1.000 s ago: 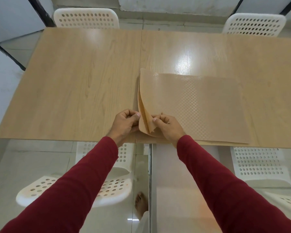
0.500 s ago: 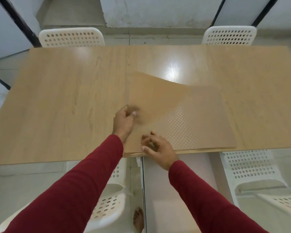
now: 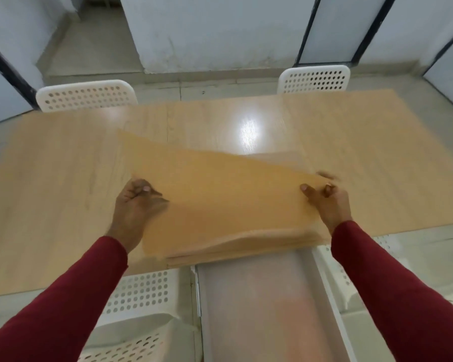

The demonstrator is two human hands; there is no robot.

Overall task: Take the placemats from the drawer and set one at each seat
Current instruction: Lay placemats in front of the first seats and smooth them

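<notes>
In the head view, a thin tan sheet-like placemat (image 3: pixel 220 194) is held up between both hands, above the near edge of the long light wooden table (image 3: pixel 50 178). The left hand (image 3: pixel 135 205) pinches its left edge, with the thumb on top and the fingers curled under; part of this hand is seen through the blurred sheet. The right hand (image 3: pixel 327 202) grips the right edge, thumb lying on the upper face, fingers closed behind the corner. So the placemat spans from one hand to the other, its far left corner rising toward 11 o'clock.

Under the lifted sheet, a low stack of the same tan placemats (image 3: pixel 246 249) lies on the table at the near edge, at about 6 o'clock from the held one. Both forearms wear dark red sleeves (image 3: pixel 63 309).

Two white perforated plastic chairs stand at the far side: one at 11 o'clock (image 3: pixel 87 96), the other at 1 o'clock (image 3: pixel 314 79). A white perforated chair (image 3: pixel 141 309) also stands below the near edge, at 7 o'clock. The picture is blurred by motion.
</notes>
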